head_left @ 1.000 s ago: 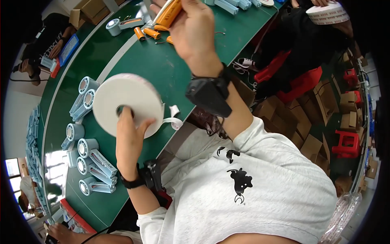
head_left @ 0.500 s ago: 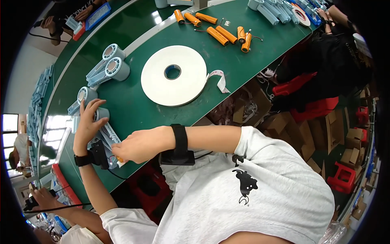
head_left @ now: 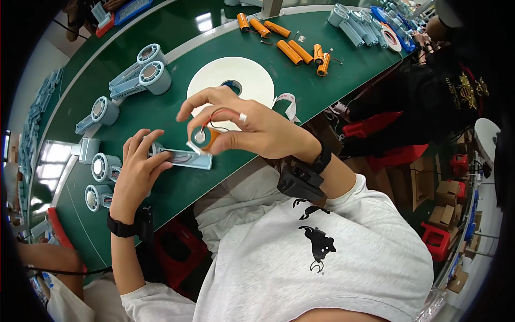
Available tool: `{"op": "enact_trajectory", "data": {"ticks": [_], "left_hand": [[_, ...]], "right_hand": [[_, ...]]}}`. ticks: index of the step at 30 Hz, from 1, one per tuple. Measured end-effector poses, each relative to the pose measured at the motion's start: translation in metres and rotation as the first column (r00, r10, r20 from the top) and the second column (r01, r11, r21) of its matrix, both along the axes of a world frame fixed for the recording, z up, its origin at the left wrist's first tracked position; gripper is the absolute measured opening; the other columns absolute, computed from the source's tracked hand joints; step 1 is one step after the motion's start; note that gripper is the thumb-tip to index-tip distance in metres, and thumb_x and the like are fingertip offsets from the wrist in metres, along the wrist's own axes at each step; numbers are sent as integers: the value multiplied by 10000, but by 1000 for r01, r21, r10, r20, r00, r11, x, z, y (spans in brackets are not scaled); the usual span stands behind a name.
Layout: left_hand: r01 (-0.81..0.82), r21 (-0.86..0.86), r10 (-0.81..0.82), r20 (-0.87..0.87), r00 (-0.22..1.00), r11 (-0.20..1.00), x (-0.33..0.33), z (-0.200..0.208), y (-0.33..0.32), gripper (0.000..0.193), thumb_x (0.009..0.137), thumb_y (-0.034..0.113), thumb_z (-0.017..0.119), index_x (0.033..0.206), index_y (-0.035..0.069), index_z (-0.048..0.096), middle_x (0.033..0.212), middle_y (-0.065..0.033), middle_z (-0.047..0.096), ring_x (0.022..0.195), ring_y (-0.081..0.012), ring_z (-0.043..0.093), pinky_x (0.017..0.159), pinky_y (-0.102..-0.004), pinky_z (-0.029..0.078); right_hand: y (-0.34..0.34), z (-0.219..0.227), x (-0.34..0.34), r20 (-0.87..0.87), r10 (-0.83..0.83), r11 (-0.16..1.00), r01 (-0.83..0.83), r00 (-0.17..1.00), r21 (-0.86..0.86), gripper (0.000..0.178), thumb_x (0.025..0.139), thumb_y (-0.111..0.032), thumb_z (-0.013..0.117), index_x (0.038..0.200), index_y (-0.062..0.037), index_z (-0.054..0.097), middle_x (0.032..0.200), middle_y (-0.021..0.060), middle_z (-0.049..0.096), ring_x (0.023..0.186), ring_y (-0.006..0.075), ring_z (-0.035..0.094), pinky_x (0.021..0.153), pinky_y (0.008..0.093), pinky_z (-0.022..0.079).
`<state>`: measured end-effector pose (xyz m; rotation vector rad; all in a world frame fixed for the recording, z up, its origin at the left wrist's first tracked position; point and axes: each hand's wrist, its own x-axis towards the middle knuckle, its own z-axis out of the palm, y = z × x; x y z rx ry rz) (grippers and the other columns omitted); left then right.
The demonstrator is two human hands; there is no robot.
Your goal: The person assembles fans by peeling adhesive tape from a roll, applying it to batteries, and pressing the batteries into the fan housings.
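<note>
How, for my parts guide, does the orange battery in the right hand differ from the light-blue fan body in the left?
Colour: the battery is orange; the fan body is light blue.
Shape: the battery is a cylinder; the fan body has a long, narrow handle.
Pose: the battery, in the right hand, turns an end toward the camera; the fan body's handle runs sideways from the left hand.
Both are held by hand.

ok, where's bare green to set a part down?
Best: the patch between orange batteries, loose tape end and the table's near edge. Narrower: between the white roll and light-blue fans at left. Crowded: around the left hand, on a light-blue housing, and the right hand, holding a battery; upper right too, with bunched light-blue parts.
</note>
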<state>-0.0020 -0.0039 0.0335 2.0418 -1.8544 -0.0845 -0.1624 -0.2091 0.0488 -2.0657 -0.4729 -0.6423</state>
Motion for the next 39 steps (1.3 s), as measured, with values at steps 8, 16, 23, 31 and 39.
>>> {"op": "enact_trajectory", "data": {"ticks": [8,16,23,31,39], "left_hand": [[-45,75,53,-99,994,996,0,8,-9,178,716,29,644,873,50,563,1121,-68,528,1134,-282,438,959,-398,297],[-150,148,202,-455,867,977,5,3,-9,173,750,-16,601,889,10,501,1006,-75,563,1052,-266,467,945,-347,310],[-142,-60,114,-341,933,988,-1,-5,-7,242,768,-37,571,996,11,506,903,-72,537,922,-238,473,917,-332,322],[-308,-28,271,-403,874,951,-2,-7,-12,204,834,-13,500,1036,11,515,893,-71,508,811,-197,469,851,-302,358],[-317,-153,172,-588,790,936,-8,-20,2,246,857,-21,466,1097,5,512,1073,-63,480,773,-141,434,669,-248,398]], "right_hand": [[34,-27,10,-222,23,822,108,975,559,169,761,12,627,928,1,609,917,96,607,881,188,585,723,263,492],[34,-20,22,-142,-61,996,69,988,53,135,727,42,620,840,-13,569,788,70,598,761,205,564,653,305,463],[30,-20,43,-308,85,994,-100,948,-32,105,722,21,607,790,-16,536,746,67,582,729,235,535,665,335,436],[38,-27,56,-327,-95,971,16,940,-238,49,750,4,556,794,7,576,725,133,606,681,288,608,626,380,478],[39,-34,66,-525,-25,995,-30,850,-96,142,748,-39,565,876,-14,621,707,140,624,611,293,605,591,361,468]]}}
